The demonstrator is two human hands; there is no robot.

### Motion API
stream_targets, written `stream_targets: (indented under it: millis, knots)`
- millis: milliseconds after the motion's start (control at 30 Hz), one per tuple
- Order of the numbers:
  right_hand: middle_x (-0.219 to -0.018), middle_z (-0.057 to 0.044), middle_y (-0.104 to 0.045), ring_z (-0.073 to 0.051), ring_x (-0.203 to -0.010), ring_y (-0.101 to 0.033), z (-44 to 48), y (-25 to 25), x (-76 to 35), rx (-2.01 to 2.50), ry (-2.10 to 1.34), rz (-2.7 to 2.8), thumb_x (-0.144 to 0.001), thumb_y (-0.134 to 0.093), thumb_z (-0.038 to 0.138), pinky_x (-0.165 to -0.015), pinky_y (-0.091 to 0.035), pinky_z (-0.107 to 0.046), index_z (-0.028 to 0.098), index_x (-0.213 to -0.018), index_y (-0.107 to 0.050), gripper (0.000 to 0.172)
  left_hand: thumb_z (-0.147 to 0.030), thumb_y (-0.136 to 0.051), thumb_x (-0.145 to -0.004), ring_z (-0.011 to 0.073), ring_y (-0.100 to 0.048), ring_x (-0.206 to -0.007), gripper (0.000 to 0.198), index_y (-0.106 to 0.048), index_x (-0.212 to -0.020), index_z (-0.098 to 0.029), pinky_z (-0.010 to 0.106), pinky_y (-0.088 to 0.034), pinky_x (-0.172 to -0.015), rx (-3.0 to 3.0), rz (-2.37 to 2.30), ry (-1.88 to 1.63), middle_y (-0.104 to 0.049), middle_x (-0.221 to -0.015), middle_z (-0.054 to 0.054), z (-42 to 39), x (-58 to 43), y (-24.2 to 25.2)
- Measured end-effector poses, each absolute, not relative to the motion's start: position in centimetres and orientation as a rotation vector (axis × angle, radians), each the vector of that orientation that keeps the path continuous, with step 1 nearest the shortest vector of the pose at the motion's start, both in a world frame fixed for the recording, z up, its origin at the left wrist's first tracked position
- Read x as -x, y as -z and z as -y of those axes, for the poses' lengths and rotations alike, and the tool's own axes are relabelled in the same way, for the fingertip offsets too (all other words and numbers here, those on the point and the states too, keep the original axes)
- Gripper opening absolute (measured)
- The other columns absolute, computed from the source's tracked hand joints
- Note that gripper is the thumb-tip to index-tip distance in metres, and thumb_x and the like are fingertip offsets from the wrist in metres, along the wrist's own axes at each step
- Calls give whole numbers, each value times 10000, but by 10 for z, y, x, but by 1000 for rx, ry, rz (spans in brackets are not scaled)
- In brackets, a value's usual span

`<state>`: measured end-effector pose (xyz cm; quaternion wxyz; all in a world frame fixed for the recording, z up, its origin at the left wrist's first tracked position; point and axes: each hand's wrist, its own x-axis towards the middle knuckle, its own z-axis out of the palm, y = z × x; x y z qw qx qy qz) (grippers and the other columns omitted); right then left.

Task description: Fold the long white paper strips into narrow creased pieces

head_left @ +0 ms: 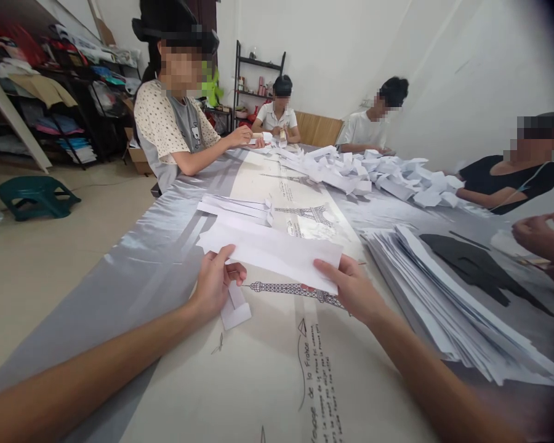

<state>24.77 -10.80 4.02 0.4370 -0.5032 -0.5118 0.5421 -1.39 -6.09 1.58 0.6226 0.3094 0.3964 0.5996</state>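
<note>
A long, flat piece of white paper [272, 246], with a notched left end, stretches between my two hands above the table. My left hand [213, 280] pinches its left end, thumb on top and fingers curled below. My right hand [354, 284] grips the right end with the thumb across its face. Beneath my left hand, a small folded white paper piece [236, 315] lies on the printed cloth; part of it is hidden by the hand. Just beyond the held paper rest several similar folded white papers [235, 208].
At right lies a thick stack of white paper sheets [443, 295] beside a dark flat shape [475, 261]. A heap of folded white papers [373, 169] covers the far table. Several people sit around it; one person's hand [542, 237] is near the right edge. A green stool [37, 187] stands left.
</note>
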Motion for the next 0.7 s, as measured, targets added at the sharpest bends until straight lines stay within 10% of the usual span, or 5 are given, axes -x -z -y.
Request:
stream_targets:
  millis: [300, 700]
  knots:
    - [-1245, -43, -715, -253, -1026, -681, 110, -37, -243, 1268, -1298, 1547, -940, -664, 444, -768, -566, -375, 352, -1225, -743, 310, -420, -606, -843, 53, -341, -298, 405, -575, -569, -125, 230, -198, -341, -941, -940, -1152, -613, -500, 77, 68, 16, -22]
    - [-1336, -38, -657, -252, -1074, -650, 101, -44, -251, 1165, -1203, 1854, -880, -619, 177, -730, -558, -369, 376, -1232, -730, 419, -547, -679, -827, 93, -501, -493, 369, -550, -894, -208, 229, -315, -419, -674, -713, -1376, -551, -751, -21, 60, 22, -23]
